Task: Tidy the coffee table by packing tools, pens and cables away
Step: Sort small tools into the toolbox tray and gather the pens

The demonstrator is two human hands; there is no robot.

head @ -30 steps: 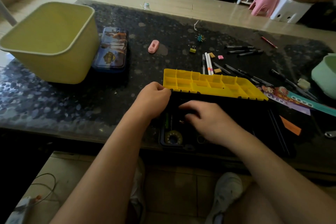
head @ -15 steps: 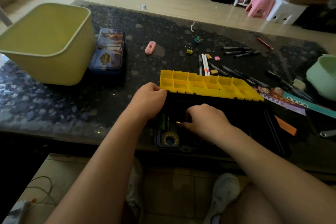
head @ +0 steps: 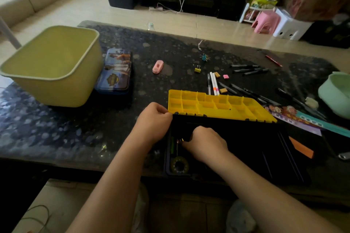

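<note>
Progress inside the black toolbox (head: 246, 149): my right hand (head: 206, 143), flat a second ago, now makes a narrow grip that seems to pinch a brassy bit (head: 180, 140) at the left end, above the tape roll (head: 179, 164). My left hand (head: 153, 121) grips the yellow lid (head: 217, 107), and loose pens (head: 246, 89) wait beyond that raised lid

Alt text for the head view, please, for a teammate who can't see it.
Both hands are at an open black toolbox: the left hand grips its far-left corner, the right hand reaches inside, fingers curled. Pens and a yellow bin lie on the table.
</note>
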